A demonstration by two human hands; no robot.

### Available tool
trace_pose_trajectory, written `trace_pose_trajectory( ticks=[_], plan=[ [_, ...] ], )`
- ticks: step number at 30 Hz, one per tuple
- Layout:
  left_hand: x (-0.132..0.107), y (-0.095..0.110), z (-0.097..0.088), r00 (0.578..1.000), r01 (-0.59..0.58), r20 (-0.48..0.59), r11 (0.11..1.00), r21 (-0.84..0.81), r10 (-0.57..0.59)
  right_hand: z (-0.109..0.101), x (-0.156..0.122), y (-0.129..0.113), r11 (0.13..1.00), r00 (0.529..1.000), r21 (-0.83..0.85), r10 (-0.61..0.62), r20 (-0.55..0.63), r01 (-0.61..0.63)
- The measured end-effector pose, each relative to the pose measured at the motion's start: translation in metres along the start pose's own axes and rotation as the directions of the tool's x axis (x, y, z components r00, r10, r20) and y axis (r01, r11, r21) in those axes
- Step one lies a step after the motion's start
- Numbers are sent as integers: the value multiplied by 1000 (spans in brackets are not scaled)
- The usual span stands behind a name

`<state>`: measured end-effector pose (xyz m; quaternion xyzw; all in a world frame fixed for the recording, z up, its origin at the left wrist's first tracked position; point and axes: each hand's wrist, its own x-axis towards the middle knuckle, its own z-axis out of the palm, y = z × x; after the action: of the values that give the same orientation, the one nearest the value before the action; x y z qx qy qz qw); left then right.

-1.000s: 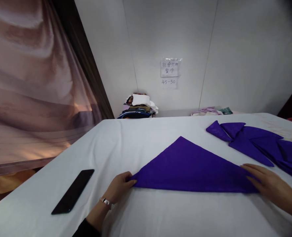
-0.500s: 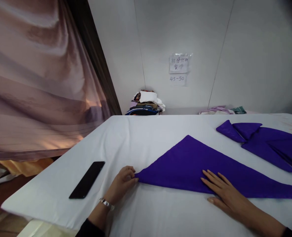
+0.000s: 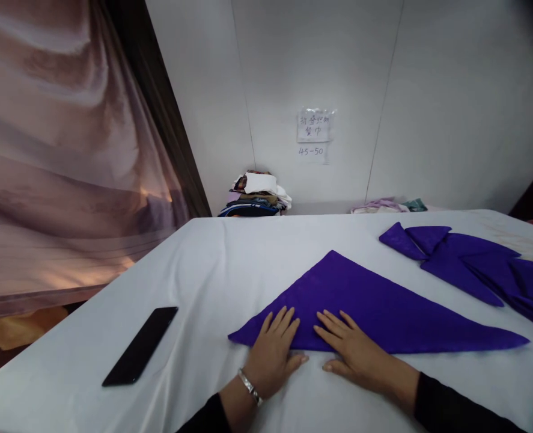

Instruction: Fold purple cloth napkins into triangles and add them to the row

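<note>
A purple cloth napkin [image 3: 374, 300] lies folded into a wide triangle on the white-covered table [image 3: 266, 240], its peak pointing away from me and its long edge toward me. My left hand [image 3: 273, 346] rests flat on the left part of that near edge, fingers spread a little, with a silver band on the wrist. Close beside it, my right hand [image 3: 351, 346] also lies flat, its fingertips on the cloth left of the middle. Both thumbs reach past the edge, over the white cover. Neither hand grips anything.
Several more folded purple cloths [image 3: 464, 264] lie at the far right of the table. A black phone-like slab [image 3: 140, 346] lies at the left. Behind the table is a stack of folded fabrics [image 3: 257, 195], below a handwritten paper sign [image 3: 315, 133]. A pinkish curtain [image 3: 59, 156] hangs at left.
My left hand has let go of the napkin's left corner and moved right, opening flat onto the cloth. My right hand has slid left toward it. The view has shifted slightly.
</note>
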<state>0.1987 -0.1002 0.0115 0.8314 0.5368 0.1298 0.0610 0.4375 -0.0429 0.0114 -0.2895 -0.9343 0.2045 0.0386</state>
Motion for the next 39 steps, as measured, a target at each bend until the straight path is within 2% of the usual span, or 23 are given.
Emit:
trace_pose_trajectory(
  ticks=[2, 6, 9, 12, 14, 17, 20, 22, 24, 27, 30, 33, 36, 39],
  plan=[
    [0, -2, 6, 998, 20, 67, 1000, 4, -20, 1, -3, 3, 1000, 1000, 9, 11, 4, -11],
    [-2, -9, 8, 995, 33, 96, 999, 15, -35, 0, -30, 26, 998, 998, -23, 64, -22, -64],
    [-2, -11, 8, 995, 32, 97, 999, 30, -35, -3, -65, 56, 985, 986, -80, 148, -73, -154],
    [-2, -13, 12, 996, 16, 84, 999, 42, -20, -5, -112, 94, 951, 952, -123, 264, -154, -283],
    [-2, -14, 16, 998, 6, 64, 999, 54, -9, -6, -148, 124, 911, 907, -134, 354, -227, -389],
    [-2, -17, 20, 999, 5, 48, 997, 74, -8, -7, -198, 167, 817, 811, -154, 491, -319, -556],
    [-2, -20, 21, 998, 6, 55, 997, 81, -10, -10, -226, 191, 725, 723, -179, 566, -397, -665],
    [-2, -21, 19, 998, 2, 55, 997, 78, -6, -14, -222, 187, 699, 701, -196, 568, -432, -688],
    [0, -18, 15, 998, 9, 63, 997, 71, -14, -18, -201, 166, 729, 728, -212, 522, -444, -651],
    [10, -3, 6, 994, 35, 100, 997, 66, -42, -19, -147, 115, 849, 836, -200, 391, -384, -489],
    [23, 20, 3, 992, -10, 128, 998, 56, 3, -13, -92, 64, 958, 952, -140, 216, -218, -249],
    [29, 33, 8, 989, -73, 133, 996, 46, 66, -6, -61, 32, 995, 992, -68, 69, -104, -76],
    [21, 28, 12, 990, -48, 134, 997, 64, 39, -1, -63, 29, 998, 996, -40, 48, -79, -51],
    [1, 11, 12, 993, 28, 111, 994, 104, -39, 6, -93, 56, 989, 982, -61, 125, -141, -135]
  ],
)
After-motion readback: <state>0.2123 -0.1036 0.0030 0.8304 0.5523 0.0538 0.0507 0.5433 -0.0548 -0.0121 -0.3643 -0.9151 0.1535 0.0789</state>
